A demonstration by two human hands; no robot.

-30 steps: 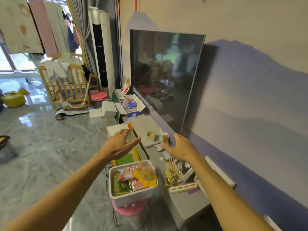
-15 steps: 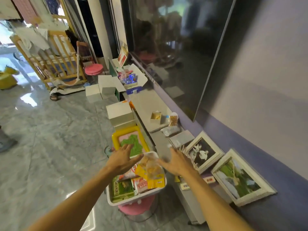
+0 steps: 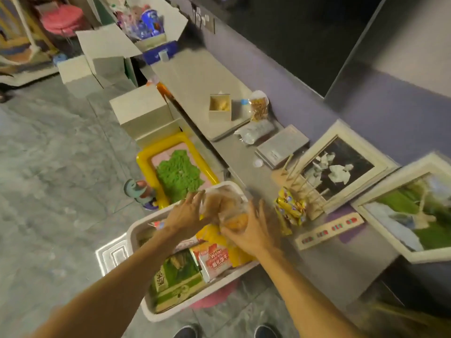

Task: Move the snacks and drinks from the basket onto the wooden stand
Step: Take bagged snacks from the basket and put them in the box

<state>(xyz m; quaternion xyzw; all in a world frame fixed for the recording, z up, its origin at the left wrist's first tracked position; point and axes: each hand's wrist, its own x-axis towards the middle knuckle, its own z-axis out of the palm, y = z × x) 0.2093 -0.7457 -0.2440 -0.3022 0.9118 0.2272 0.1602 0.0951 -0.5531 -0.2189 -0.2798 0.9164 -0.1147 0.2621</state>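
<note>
A white basket [image 3: 136,234] stands on a pink stool below me, holding a green drink carton pack [image 3: 177,279], a red wafer packet [image 3: 216,259] and a clear bag of bread [image 3: 225,208] with a yellow bottom. My left hand [image 3: 185,215] and my right hand [image 3: 249,230] press on either side of the bread bag above the basket. To the right, on the grey cabinet, stands the wooden stand [image 3: 300,189] with upright dowels, a yellow snack packet [image 3: 290,208] leaning in it.
Two white picture frames [image 3: 341,164] lean against the purple wall on the cabinet. A power strip [image 3: 329,228] lies near its front edge. A yellow tray with green sand [image 3: 178,172] and cardboard boxes [image 3: 144,113] stand on the floor to the left.
The view has tilted down and closer to the basket. Both hands have dropped from open above the basket to closing around the bread bag.
</note>
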